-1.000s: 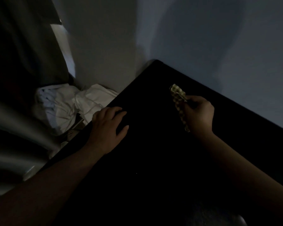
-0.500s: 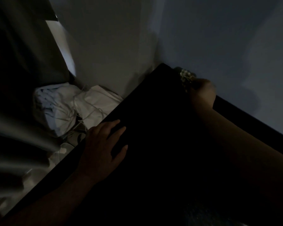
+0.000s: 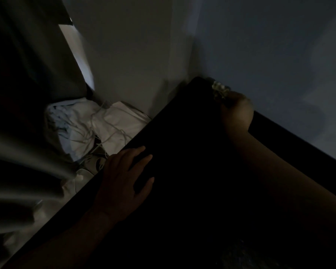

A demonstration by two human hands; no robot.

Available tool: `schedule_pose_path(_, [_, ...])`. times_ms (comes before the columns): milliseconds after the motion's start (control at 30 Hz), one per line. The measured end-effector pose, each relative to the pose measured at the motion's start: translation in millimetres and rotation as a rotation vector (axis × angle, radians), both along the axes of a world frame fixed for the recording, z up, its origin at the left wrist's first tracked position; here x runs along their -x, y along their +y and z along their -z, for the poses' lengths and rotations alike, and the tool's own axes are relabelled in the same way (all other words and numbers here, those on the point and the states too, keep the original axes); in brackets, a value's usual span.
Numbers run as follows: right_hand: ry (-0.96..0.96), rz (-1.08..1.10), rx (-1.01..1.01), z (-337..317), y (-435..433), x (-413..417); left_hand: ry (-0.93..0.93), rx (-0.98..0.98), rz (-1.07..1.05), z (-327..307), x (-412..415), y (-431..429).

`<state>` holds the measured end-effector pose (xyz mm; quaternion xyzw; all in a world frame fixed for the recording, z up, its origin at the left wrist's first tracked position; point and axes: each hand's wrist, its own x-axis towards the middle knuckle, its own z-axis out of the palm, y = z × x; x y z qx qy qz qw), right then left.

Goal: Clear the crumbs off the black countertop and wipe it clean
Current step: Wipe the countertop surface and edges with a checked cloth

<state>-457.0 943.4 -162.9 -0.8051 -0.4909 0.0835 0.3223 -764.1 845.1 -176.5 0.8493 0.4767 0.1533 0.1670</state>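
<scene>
The black countertop (image 3: 192, 152) runs diagonally through the dim head view, its far corner against the wall. My right hand (image 3: 236, 111) is at that far corner and grips a small checked cloth (image 3: 218, 92), which bunches out beyond the fingers at the counter's back edge. My left hand (image 3: 124, 177) rests flat on the counter's left edge, fingers spread and relaxed. No crumbs can be made out on the dark surface.
Pale walls (image 3: 260, 45) meet right behind the counter's corner. Left of the counter, lower down, lie white bags or cloths with strings (image 3: 97, 129). A grey curtain (image 3: 17, 133) hangs at the far left.
My right hand has carried the cloth from the middle of the counter up to the far corner by the wall. My left hand has stayed resting on the left edge.
</scene>
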Motion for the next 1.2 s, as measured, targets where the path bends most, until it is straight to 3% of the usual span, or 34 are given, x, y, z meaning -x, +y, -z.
schedule_pose_path(200, [-0.012,-0.378,-0.075,12.7,-27.9,60.0,0.009,0.002,0.001,-3.6,-1.3,-1.1])
schedule_pose_path(367, [0.158,-0.211,-0.170,-6.4,-15.8,32.3,0.004,0.016,-0.007,-4.3,-1.3,-2.4])
schedule_pose_path(467, [0.241,-0.107,-0.045,-4.5,-9.0,14.5,-0.013,-0.004,-0.011,-5.2,-2.2,-2.6])
schedule_pose_path(500, [0.145,-0.151,-0.004,-4.8,-12.6,14.3,-0.021,-0.004,-0.015,-5.4,-2.5,-2.6])
schedule_pose_path(567, [0.229,-0.134,-0.028,-5.8,-20.4,24.2,-0.024,-0.009,-0.019,-4.7,-2.5,-2.3])
schedule_pose_path(700, [0.007,-0.315,-0.049,6.4,-51.9,54.0,0.017,-0.011,-0.015,-2.5,-1.3,-1.1])
schedule_pose_path(833, [0.004,-0.379,-0.016,7.6,-76.9,75.9,-0.006,-0.023,-0.032,-1.8,-2.1,-0.9])
schedule_pose_path(1100, [-0.059,-0.125,0.020,0.9,-72.7,95.3,-0.267,0.064,-0.077,-7.5,2.9,-1.5])
schedule_pose_path(1200, [-0.062,-0.176,0.014,4.7,-89.5,126.5,-0.364,0.146,-0.131,-14.2,23.9,3.9])
